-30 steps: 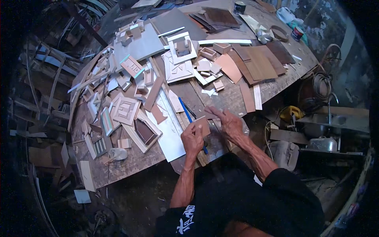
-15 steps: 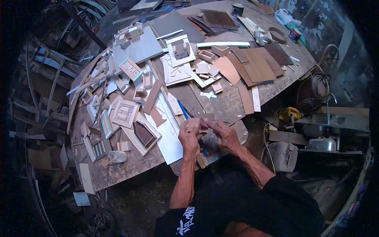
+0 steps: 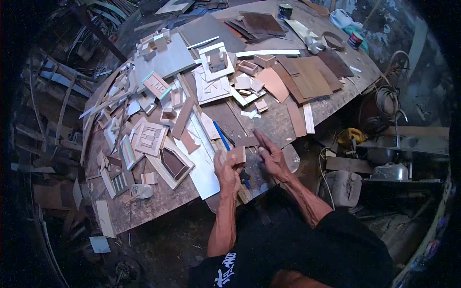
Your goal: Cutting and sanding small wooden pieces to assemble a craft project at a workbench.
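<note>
My left hand (image 3: 227,174) is closed around a small brown wooden block (image 3: 237,156), held up over the table's near edge. To its right, my right hand (image 3: 272,158) has its fingers stretched out and thumb apart, with nothing visible in its grasp. A flat grey-brown strip (image 3: 246,141) lies just past the block, its right end beside my right fingertips; whether they touch it I cannot tell. Beyond my left hand a thin blue stick (image 3: 221,134) slants over the table. Under the hands, a black and blue object (image 3: 245,178) is partly hidden.
Wooden frames (image 3: 178,169), small open boxes (image 3: 248,67) and offcuts crowd the table's left and middle. Brown sheets (image 3: 307,79) lie at the far right. A white panel (image 3: 204,180) reaches the near edge. Right of the table stand a jerrycan (image 3: 343,188) and a metal sink (image 3: 418,146).
My right hand has come away from the block and moved slightly right, its fingers straightening. The block stays in my left hand and now shows more of its face.
</note>
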Demonstrator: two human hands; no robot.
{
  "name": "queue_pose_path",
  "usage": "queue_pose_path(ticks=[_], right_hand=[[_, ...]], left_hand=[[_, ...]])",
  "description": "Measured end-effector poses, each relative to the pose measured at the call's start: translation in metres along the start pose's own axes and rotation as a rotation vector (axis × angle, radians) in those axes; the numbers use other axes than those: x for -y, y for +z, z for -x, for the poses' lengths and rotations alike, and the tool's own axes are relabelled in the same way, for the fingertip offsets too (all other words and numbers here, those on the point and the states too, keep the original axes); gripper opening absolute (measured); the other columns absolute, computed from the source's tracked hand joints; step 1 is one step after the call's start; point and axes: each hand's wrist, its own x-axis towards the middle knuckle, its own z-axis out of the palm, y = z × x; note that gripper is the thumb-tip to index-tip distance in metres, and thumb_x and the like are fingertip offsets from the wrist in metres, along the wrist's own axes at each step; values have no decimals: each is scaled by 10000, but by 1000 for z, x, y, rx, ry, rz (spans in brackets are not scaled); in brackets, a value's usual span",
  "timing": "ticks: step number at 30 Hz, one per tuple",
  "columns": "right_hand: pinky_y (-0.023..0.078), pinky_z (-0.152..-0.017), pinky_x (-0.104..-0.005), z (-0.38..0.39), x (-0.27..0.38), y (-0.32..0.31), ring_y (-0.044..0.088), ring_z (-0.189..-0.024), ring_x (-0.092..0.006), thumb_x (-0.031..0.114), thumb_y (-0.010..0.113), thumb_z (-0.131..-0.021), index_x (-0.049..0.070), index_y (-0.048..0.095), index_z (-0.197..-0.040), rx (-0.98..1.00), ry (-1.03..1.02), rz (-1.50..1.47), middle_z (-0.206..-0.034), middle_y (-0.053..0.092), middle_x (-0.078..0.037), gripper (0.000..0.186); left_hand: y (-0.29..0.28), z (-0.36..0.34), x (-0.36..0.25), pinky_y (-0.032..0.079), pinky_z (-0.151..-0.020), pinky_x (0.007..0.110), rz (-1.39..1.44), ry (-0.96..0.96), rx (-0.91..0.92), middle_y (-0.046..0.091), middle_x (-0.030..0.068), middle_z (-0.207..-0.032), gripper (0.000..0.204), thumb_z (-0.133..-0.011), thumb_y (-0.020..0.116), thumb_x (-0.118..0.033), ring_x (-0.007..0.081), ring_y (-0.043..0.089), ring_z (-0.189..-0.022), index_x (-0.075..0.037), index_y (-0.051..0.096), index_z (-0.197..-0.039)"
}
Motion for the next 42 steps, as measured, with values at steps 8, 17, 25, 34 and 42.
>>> queue_pose_path(ticks=[8,17,25,34,42], right_hand=[[383,-987,-312,-4,16,13,473,-1206,-198,64,394,-926,50,295,-1447,-115,187,-374,-1421,419,-115,530],[383,-1002,-332,-1,9,10,476,-1226,-258,122,473,-916,91,390,-1403,-47,21,-190,-1382,462,-129,496],[505,-668,-399,8,42,-5,620,-843,-309,186,632,-801,340,419,-1372,291,-79,603,-898,586,-118,629],[495,-705,-363,14,33,-18,621,-895,-278,193,611,-790,277,490,-1343,144,54,556,-1035,612,-112,571],[488,-624,-412,9,21,-19,588,-733,-292,173,619,-797,420,435,-1345,76,-209,636,-825,563,-100,628]], left_hand=[[9,20,3,541,-749,369,-90,-310,360,565,74,-962,413,-967,476,-363,206,602,-895,-49,540,-1229],[1,6,17,493,-745,389,-859,538,489,616,217,-977,374,-931,520,-243,313,625,-859,57,515,-1155],[-12,-12,3,507,-523,276,-880,310,511,621,77,-821,240,-937,493,-142,152,590,-644,35,564,-1084],[4,0,-12,456,-474,279,-936,232,589,607,55,-707,198,-922,476,-134,128,566,-549,24,594,-903],[3,-3,-6,512,-530,282,-731,113,533,635,87,-804,189,-909,494,-107,143,616,-661,39,582,-992]])
